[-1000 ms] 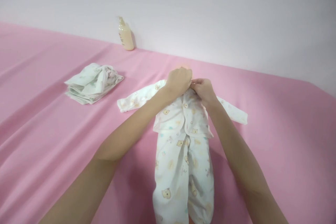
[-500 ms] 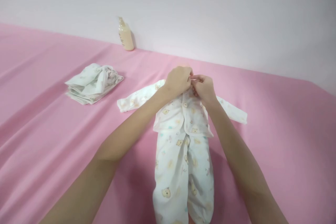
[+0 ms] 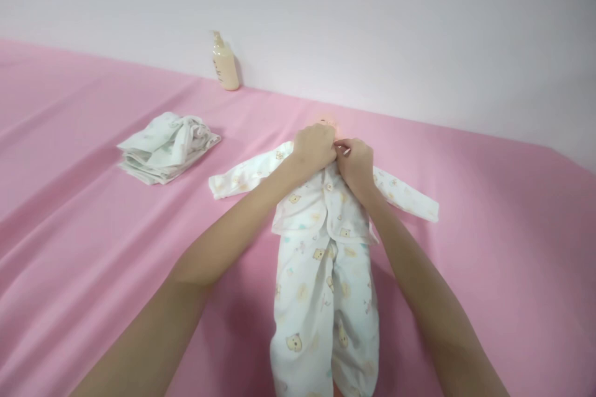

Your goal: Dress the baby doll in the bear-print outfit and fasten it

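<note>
A white baby jacket (image 3: 302,201) printed with bears lies with its sleeves spread to both sides, and a button shows on its front. Matching baby trousers (image 3: 302,298) stretch below its hem. At the jacket's neckline, my left hand (image 3: 314,149) is closed, its fingertips mostly hidden behind the hand. My right hand (image 3: 357,164) pinches the jacket's collar edge right beside it, with thumb and forefinger together. Just beyond my hands a bit of a peach-coloured doll's head (image 3: 331,126) shows, mostly covered. Both forearms reach across the clothes from either side.
On the left lies a folded stack of white printed cloths (image 3: 165,149). A cream pump bottle (image 3: 226,68) stands at the back against the white wall (image 3: 372,25). A pink sheet (image 3: 116,248) with creases covers the surface.
My hands have shifted slightly down towards the jacket's chest, the right one also a little left. More of the doll's head and of the right-side sleeve shows now.
</note>
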Tool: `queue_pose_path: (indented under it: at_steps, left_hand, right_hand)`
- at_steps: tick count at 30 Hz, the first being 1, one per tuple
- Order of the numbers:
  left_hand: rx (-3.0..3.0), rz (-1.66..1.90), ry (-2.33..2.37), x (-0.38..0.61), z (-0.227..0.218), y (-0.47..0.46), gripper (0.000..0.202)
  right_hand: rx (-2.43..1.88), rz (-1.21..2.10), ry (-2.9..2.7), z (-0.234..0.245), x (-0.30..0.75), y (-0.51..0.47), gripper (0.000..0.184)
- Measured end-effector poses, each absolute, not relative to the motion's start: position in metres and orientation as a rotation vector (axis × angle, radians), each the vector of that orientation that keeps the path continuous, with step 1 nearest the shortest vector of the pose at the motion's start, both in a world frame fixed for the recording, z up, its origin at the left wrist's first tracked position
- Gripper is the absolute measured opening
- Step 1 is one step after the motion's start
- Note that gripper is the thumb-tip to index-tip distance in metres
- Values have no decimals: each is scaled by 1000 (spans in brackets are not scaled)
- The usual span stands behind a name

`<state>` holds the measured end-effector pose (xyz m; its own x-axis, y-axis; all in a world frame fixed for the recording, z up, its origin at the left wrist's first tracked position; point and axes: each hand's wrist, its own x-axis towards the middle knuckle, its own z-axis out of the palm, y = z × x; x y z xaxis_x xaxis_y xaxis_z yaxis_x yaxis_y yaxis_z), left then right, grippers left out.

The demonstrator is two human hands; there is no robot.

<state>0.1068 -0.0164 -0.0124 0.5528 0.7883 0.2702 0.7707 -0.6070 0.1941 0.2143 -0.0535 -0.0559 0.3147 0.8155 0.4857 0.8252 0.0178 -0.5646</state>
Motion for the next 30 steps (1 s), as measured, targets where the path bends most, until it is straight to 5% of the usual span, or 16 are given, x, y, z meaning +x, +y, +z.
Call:
queue_pose_path:
  at_steps: [30]
  left_hand:
    - [2570, 715, 1144, 100, -24, 6, 14]
  right_hand:
    - [-1812, -63, -1472, -57, 211, -55, 21]
